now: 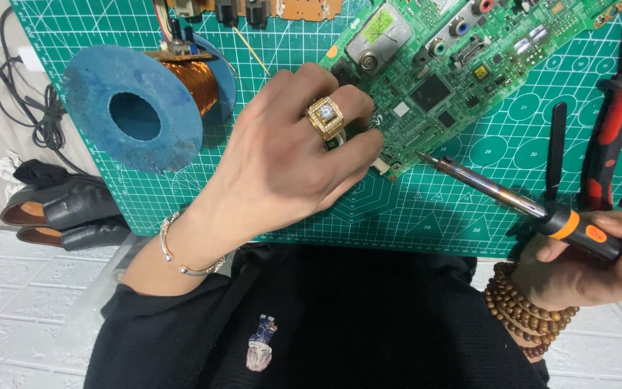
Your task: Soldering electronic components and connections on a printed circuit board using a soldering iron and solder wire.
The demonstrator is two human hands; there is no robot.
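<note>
Head view is showing a blue spool of copper wire (142, 108) lying at upper left on the green cutting mat (426, 209). At centre, the left hand (289, 158) is pressing curled fingers onto the green circuit board (455, 72). At lower right, the right hand (592, 263) is gripping a soldering iron (520, 202), tip beside the board's lower edge.

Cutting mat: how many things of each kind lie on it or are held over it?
Circuit boards: 2 (green circuit board, brown board)
Copper wire spool: 1
Soldering iron: 1
Red-handled pliers: 1
Total: 5
</note>
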